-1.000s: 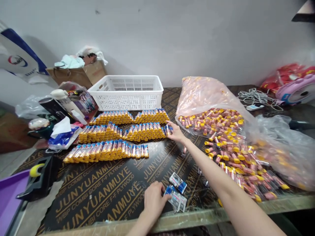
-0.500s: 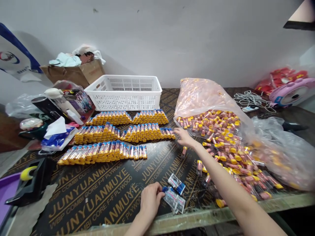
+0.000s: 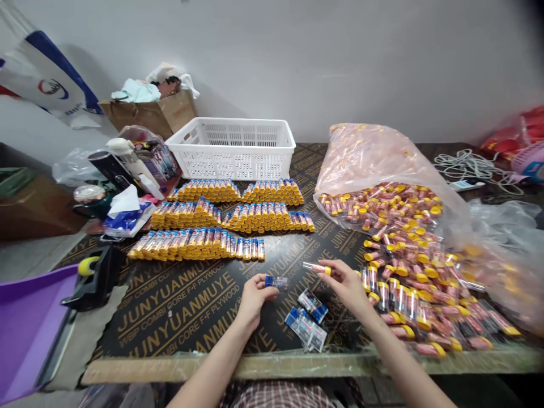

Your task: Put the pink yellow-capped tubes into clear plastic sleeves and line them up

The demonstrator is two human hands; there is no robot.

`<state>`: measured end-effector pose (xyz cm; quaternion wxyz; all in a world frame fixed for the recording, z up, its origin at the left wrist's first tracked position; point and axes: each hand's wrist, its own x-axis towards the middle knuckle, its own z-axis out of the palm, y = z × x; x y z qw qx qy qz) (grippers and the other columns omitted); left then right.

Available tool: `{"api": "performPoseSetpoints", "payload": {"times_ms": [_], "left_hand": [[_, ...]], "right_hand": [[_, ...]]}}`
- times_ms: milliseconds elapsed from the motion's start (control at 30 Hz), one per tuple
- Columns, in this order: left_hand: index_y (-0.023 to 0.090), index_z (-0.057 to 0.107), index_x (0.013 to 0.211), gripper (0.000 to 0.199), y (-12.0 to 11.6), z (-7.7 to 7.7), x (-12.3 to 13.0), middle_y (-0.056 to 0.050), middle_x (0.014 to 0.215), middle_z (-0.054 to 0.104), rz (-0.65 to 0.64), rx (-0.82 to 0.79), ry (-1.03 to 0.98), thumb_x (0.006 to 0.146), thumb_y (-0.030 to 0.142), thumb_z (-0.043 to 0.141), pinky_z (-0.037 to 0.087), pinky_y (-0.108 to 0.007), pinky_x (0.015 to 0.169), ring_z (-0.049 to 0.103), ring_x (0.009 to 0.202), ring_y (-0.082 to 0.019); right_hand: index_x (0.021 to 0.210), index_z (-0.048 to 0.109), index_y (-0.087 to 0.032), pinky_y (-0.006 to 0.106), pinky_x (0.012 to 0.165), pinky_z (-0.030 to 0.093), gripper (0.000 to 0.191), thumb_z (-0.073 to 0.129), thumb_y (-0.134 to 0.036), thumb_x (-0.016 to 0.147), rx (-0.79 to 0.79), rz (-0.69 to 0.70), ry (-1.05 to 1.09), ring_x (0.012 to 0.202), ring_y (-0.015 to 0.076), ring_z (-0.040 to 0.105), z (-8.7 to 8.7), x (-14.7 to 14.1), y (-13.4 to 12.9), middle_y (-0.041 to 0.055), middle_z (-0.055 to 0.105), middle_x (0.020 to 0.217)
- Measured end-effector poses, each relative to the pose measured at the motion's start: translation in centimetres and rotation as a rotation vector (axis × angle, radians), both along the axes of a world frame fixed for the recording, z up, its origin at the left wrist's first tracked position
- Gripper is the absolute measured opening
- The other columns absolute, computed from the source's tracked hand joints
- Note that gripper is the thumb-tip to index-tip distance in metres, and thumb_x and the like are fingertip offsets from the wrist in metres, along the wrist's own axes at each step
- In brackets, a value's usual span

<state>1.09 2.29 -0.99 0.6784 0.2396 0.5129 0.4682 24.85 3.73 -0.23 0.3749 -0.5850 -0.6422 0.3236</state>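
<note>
Above the plywood board [image 3: 182, 328], the left hand [image 3: 254, 300] pinches a blue packet [image 3: 275, 281]. The right hand [image 3: 345, 285] pinches a yellow-capped tube [image 3: 317, 268].

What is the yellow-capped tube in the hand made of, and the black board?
The tube looks like clear, shiny plastic, since light glints off it; its yellow cap seems plastic too. The board looks like glossy black-coated plywood: its gold print says so.
</note>
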Motion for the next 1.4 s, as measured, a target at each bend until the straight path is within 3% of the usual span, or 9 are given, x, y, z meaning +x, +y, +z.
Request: {"api": "performPoseSetpoints", "payload": {"times_ms": [100, 200, 567, 733, 867, 1033, 1133, 1267, 1400], "left_hand": [[0.011, 0.064, 0.065, 0.027, 0.5, 0.3, -0.3, -0.001, 0.060, 0.063, 0.048, -0.033, -0.049, 0.046, 0.022, 0.080, 0.043, -0.018, 0.054, 0.053, 0.051, -0.007], [0.011, 0.067, 0.065, 0.030, 0.6, 0.4, -0.5, -0.002, 0.061, 0.064, 0.090, -0.051, -0.083, 0.050, 0.032, 0.081, 0.043, -0.018, 0.054, 0.053, 0.053, -0.007], [0.010, 0.065, 0.058, 0.039, 0.2, 0.0, -0.9, 0.000, 0.051, 0.060, 0.223, -0.087, -0.068, 0.044, 0.042, 0.083, 0.041, -0.020, 0.051, 0.051, 0.047, -0.008], [0.010, 0.066, 0.063, 0.039, -0.1, 0.1, -0.7, -0.002, 0.057, 0.062, 0.202, -0.024, -0.032, 0.053, 0.045, 0.078, 0.042, -0.020, 0.054, 0.053, 0.052, -0.008], [0.012, 0.067, 0.082, 0.040, -0.3, 0.9, -0.4, -0.004, 0.074, 0.067, 0.121, 0.052, -0.122, 0.058, 0.042, 0.077, 0.048, -0.024, 0.064, 0.060, 0.064, -0.012], [0.013, 0.063, 0.092, 0.048, -0.8, 2.3, -0.1, -0.003, 0.072, 0.066, -0.029, 0.030, -0.169, 0.051, 0.031, 0.083, 0.049, -0.025, 0.062, 0.060, 0.061, -0.012], [0.010, 0.066, 0.085, 0.041, -1.3, 2.8, 0.1, -0.006, 0.072, 0.067, -0.203, 0.016, -0.162, 0.054, 0.033, 0.081, 0.047, -0.024, 0.060, 0.060, 0.059, -0.013], [0.007, 0.068, 0.080, 0.038, -2.0, 3.1, 0.6, -0.007, 0.069, 0.066, -0.336, -0.004, -0.158, 0.059, 0.038, 0.078, 0.045, -0.024, 0.058, 0.058, 0.056, -0.012], [0.007, 0.069, 0.082, 0.040, -2.4, 3.1, 1.0, -0.007, 0.070, 0.067, -0.369, -0.018, -0.176, 0.057, 0.037, 0.079, 0.045, -0.025, 0.058, 0.059, 0.058, -0.013]], "right_hand": [[0.101, 0.064, -0.021, 0.033, 0.077, 0.053, 0.028, 0.062, -0.037, 0.078, 0.008, -0.081, 0.263, 0.089, 0.0199, 0.062, 0.6, -3.4, -2.6, 0.0070, 0.060, 0.099], [0.104, 0.065, -0.023, 0.033, 0.078, 0.054, 0.027, 0.060, -0.035, 0.080, 0.042, -0.092, 0.339, 0.093, 0.0206, 0.060, 0.8, -5.6, -4.4, 0.0078, 0.057, 0.102], [0.116, 0.060, -0.030, 0.038, 0.087, 0.049, 0.032, 0.052, -0.024, 0.085, 0.192, -0.078, 0.093, 0.101, 0.0221, 0.056, 1.0, -7.3, -6.6, 0.0064, 0.054, 0.108], [0.115, 0.060, -0.031, 0.037, 0.088, 0.048, 0.033, 0.051, -0.021, 0.085, 0.171, 0.069, 0.062, 0.099, 0.0212, 0.057, 1.5, -7.7, -6.8, 0.0056, 0.055, 0.106], [0.116, 0.059, -0.032, 0.034, 0.085, 0.050, 0.035, 0.044, -0.018, 0.087, 0.093, 0.142, 0.112, 0.098, 0.0190, 0.058, 1.2, -7.8, -6.7, 0.0056, 0.054, 0.106], [0.122, 0.053, -0.032, 0.033, 0.082, 0.052, 0.045, 0.048, -0.013, 0.082, 0.136, 0.180, 0.112, 0.094, 0.0180, 0.058, 0.4, -7.6, -6.3, 0.0055, 0.051, 0.106], [0.135, 0.037, -0.032, 0.040, 0.094, 0.046, 0.069, 0.054, -0.010, 0.072, 0.207, 0.185, 0.059, 0.111, 0.0231, 0.051, 0.6, -7.3, -5.8, 0.0075, 0.043, 0.123], [0.139, 0.026, -0.029, 0.045, 0.101, 0.040, 0.085, 0.053, -0.005, 0.062, 0.196, 0.344, 0.068, 0.127, 0.0274, 0.038, 1.5, -6.9, -5.3, 0.0078, 0.026, 0.144], [0.137, 0.029, -0.026, 0.043, 0.103, 0.038, 0.085, 0.050, -0.002, 0.058, 0.176, 0.441, 0.102, 0.123, 0.0249, 0.043, 1.8, -6.7, -5.2, 0.0076, 0.042, 0.135]]}}
